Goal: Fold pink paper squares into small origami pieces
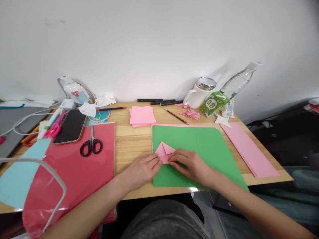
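A small piece of pink folded paper [164, 158] with a pointed top lies on a stack of green paper [199, 139]. At its left corner are the fingers of my left hand [144, 167], curled and closed on the paper's edge. My right hand [190, 162] pinches the opposite side, thumb and fingers drawn together. Between the hands, the folded paper shows a triangular flap and a crease down its middle. My fingertips hide both of its side corners.
Pink squares [142, 115], pens [149, 100] and a pencil [176, 116] lie behind the green sheets. Scissors [91, 142] and a phone [71, 126] rest on a red folder [82, 172] at left. A mug [196, 96], a bottle [239, 81] and pink strips [249, 149] are at right.
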Available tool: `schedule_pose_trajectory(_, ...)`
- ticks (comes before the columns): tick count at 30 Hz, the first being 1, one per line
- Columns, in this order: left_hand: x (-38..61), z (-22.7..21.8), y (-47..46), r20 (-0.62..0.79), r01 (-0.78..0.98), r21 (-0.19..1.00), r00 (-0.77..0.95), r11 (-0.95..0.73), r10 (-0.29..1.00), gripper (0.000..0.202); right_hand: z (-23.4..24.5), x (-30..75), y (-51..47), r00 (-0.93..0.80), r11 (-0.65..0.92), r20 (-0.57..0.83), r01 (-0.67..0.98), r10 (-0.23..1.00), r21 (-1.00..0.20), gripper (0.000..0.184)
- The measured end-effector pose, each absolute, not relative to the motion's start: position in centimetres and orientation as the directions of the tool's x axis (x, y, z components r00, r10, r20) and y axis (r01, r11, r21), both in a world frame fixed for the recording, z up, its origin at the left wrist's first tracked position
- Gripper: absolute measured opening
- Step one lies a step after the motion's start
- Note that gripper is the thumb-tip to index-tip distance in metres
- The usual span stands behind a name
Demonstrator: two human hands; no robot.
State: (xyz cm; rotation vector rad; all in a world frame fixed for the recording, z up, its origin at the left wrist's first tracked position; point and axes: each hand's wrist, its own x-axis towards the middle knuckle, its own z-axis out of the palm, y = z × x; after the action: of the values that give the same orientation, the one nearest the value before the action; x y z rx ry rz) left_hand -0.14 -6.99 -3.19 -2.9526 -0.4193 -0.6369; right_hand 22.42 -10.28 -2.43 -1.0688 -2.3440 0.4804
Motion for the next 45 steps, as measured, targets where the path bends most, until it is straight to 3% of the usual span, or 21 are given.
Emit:
schedule_pose_trajectory(4,-0.5,-3.2,-6.8,0.38,0.293,-0.045,0.889,-0.955,0.255,0.03,-3.1,22.2,-9.6,-0.402,0.449,0.232,0.618,0.886,-0.645,0.012)
schedule_pose_trajectory(11,0.1,-2.9,-8.1,0.51,0.316,-0.198,0.841,-0.928,0.177,0.02,-4.1,21.9,-9.1,-0.317,0.349,0.172,0.668,0.933,-0.657,0.01)
schedule_pose_trajectory(17,0.1,-2.7,-9.3,0.484,0.234,-0.295,0.872,-0.926,0.067,0.023,-4.5,21.5,-9.3,-0.269,0.342,0.214,0.666,0.939,-0.663,0.008)
schedule_pose_trajectory(25,0.2,-3.8,-9.2,0.415,0.297,-0.26,0.893,-0.919,0.171,0.023,-4.9,21.2,-9.7,-0.235,0.375,0.3,0.707,0.924,-0.6,0.008)
schedule_pose_trajectory(29,0.2,-3.7,-9.0,0.43,0.319,-0.244,0.882,-0.916,0.193,0.021,-4.4,21.6,-9.6,-0.332,0.425,0.264,0.7,0.905,-0.574,0.019)
schedule_pose_trajectory(33,0.3,-3.6,-8.8,0.41,0.345,-0.23,0.882,-0.91,0.231,0.022,-3.7,22.0,-9.0,-0.416,0.437,0.189,0.653,0.89,-0.619,0.015)
schedule_pose_trajectory(38,0.3,-3.7,-8.8,0.397,0.345,-0.245,0.888,-0.906,0.231,0.024,-3.2,21.8,-8.3,-0.373,0.346,0.107,0.666,0.922,-0.66,0.015)
schedule_pose_trajectory(45,0.1,-3.3,-9.3,0.439,0.305,-0.277,0.884,-0.911,0.162,0.025,-3.9,21.3,-8.7,-0.281,0.295,0.132,0.686,0.951,-0.665,0.01)
